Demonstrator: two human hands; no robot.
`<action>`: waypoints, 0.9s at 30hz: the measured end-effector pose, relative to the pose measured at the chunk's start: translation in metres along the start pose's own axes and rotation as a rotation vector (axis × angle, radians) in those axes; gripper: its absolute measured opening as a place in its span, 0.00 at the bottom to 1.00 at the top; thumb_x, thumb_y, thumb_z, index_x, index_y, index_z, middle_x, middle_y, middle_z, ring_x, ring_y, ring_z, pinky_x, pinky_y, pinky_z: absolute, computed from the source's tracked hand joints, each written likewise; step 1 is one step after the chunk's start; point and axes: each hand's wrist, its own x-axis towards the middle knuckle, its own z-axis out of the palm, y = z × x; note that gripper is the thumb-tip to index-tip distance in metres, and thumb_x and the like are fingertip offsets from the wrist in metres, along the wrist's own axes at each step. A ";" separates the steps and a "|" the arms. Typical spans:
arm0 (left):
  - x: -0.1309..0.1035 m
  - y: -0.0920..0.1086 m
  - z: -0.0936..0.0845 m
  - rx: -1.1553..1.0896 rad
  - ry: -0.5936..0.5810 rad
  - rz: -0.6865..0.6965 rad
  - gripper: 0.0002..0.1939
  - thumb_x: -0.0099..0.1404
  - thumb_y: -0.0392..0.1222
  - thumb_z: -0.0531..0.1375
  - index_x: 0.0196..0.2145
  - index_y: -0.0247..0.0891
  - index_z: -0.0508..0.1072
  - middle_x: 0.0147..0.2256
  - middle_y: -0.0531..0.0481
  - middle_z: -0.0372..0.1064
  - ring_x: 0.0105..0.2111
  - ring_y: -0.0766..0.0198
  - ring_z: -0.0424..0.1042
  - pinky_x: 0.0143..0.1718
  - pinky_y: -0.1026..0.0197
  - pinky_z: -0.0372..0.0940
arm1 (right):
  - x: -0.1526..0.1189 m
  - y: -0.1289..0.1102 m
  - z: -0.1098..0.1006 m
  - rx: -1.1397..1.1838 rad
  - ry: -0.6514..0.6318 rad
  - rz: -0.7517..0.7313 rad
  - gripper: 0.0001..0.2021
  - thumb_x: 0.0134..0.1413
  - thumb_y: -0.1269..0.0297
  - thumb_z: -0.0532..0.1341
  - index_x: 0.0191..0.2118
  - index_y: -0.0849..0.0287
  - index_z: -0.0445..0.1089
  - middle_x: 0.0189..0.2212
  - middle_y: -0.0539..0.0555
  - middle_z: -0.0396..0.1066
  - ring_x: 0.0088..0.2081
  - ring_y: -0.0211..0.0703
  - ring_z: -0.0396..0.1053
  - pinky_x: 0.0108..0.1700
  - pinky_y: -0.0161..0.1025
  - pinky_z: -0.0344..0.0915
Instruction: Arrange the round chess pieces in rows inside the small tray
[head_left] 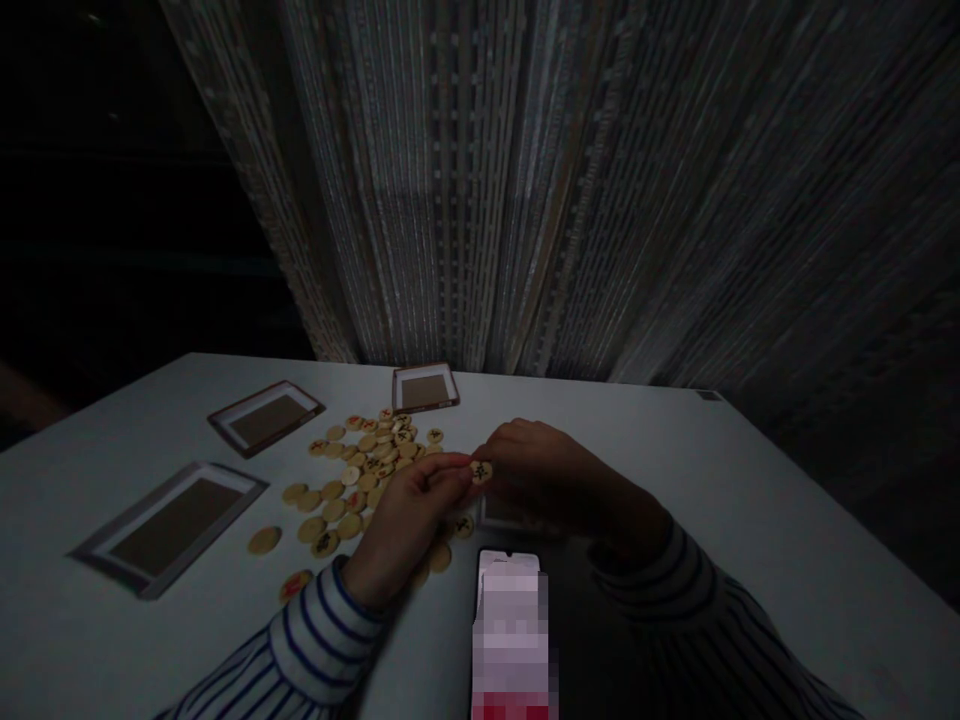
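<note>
My left hand point(411, 520) pinches a round wooden Chinese chess piece point(481, 472) between thumb and forefinger, its dark character facing me. Right beside the piece is my right hand point(551, 475), its fingers curled in and mostly hidden, so what they hold does not show. Under the right hand sits a shallow tray point(499, 515), partly covered and in shadow. Left of my left hand, a loose heap of Chinese chess pieces point(350, 525) spreads over the white table point(750, 560), some with red or dark characters, others blank side up.
Three shallow rectangular trays or lids stand on the table: one near left point(180, 525), one farther left point(266, 418), one at the back point(425, 388). A lit phone point(510, 620) lies in front of me. A string curtain point(480, 200) hangs behind the table.
</note>
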 end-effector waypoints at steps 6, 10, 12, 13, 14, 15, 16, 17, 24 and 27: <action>0.008 0.000 0.009 0.033 -0.010 0.024 0.17 0.51 0.46 0.66 0.37 0.33 0.75 0.29 0.48 0.74 0.29 0.65 0.72 0.30 0.65 0.65 | -0.002 -0.004 -0.016 -0.036 -0.064 0.090 0.10 0.57 0.66 0.57 0.42 0.63 0.71 0.36 0.58 0.71 0.39 0.44 0.65 0.40 0.40 0.60; 0.009 -0.004 0.010 0.029 -0.014 0.029 0.19 0.49 0.47 0.67 0.37 0.33 0.75 0.30 0.47 0.74 0.31 0.63 0.72 0.31 0.64 0.65 | -0.004 -0.002 -0.016 -0.042 -0.072 0.097 0.10 0.57 0.67 0.57 0.43 0.63 0.70 0.36 0.57 0.71 0.38 0.43 0.65 0.39 0.40 0.60; 0.009 -0.005 0.010 0.019 -0.003 0.021 0.20 0.48 0.48 0.67 0.36 0.33 0.75 0.29 0.47 0.75 0.30 0.63 0.73 0.30 0.64 0.65 | -0.005 0.000 -0.013 -0.045 -0.070 0.080 0.10 0.56 0.67 0.57 0.42 0.62 0.70 0.36 0.57 0.70 0.38 0.43 0.65 0.38 0.40 0.59; 0.009 -0.006 0.010 0.019 0.006 0.017 0.20 0.48 0.48 0.67 0.36 0.33 0.75 0.29 0.48 0.75 0.29 0.63 0.73 0.29 0.65 0.65 | -0.005 0.001 -0.012 -0.047 -0.070 0.072 0.09 0.56 0.67 0.57 0.42 0.62 0.70 0.36 0.56 0.70 0.37 0.43 0.64 0.38 0.39 0.58; 0.008 -0.006 0.010 0.021 0.018 0.011 0.20 0.48 0.48 0.67 0.36 0.33 0.75 0.28 0.48 0.75 0.29 0.63 0.72 0.28 0.65 0.65 | -0.005 0.002 -0.010 -0.049 -0.069 0.063 0.09 0.56 0.66 0.58 0.42 0.61 0.70 0.36 0.56 0.70 0.37 0.42 0.64 0.37 0.39 0.58; 0.007 -0.006 0.010 0.023 0.029 0.005 0.20 0.48 0.48 0.67 0.35 0.33 0.75 0.28 0.48 0.75 0.28 0.64 0.72 0.28 0.65 0.64 | -0.005 0.002 -0.009 -0.051 -0.072 0.057 0.09 0.56 0.65 0.58 0.41 0.61 0.69 0.36 0.56 0.70 0.36 0.42 0.64 0.36 0.39 0.57; 0.007 -0.007 0.010 0.024 0.039 -0.002 0.20 0.48 0.48 0.67 0.36 0.33 0.74 0.28 0.48 0.75 0.28 0.64 0.72 0.27 0.65 0.64 | -0.004 0.003 -0.008 -0.053 -0.073 0.056 0.09 0.56 0.65 0.57 0.41 0.61 0.69 0.35 0.55 0.70 0.35 0.41 0.64 0.36 0.38 0.57; 0.006 -0.007 0.010 0.021 0.045 -0.009 0.20 0.48 0.49 0.66 0.36 0.33 0.74 0.28 0.48 0.75 0.28 0.64 0.72 0.27 0.65 0.64 | -0.004 0.003 -0.007 -0.051 -0.073 0.054 0.09 0.57 0.65 0.57 0.40 0.61 0.69 0.35 0.55 0.70 0.35 0.41 0.63 0.35 0.38 0.57; 0.007 -0.018 0.006 0.161 0.058 0.004 0.18 0.51 0.50 0.63 0.36 0.34 0.73 0.30 0.47 0.75 0.27 0.62 0.73 0.25 0.64 0.65 | -0.004 0.003 -0.002 -0.018 -0.083 0.059 0.08 0.56 0.67 0.55 0.40 0.62 0.69 0.33 0.56 0.70 0.35 0.40 0.64 0.36 0.38 0.58; 0.009 -0.024 0.001 0.358 0.055 0.146 0.14 0.55 0.48 0.59 0.35 0.36 0.74 0.33 0.46 0.76 0.30 0.61 0.73 0.29 0.61 0.66 | -0.005 0.003 -0.002 -0.040 -0.106 0.093 0.07 0.56 0.67 0.55 0.36 0.62 0.69 0.31 0.55 0.70 0.32 0.40 0.64 0.34 0.37 0.58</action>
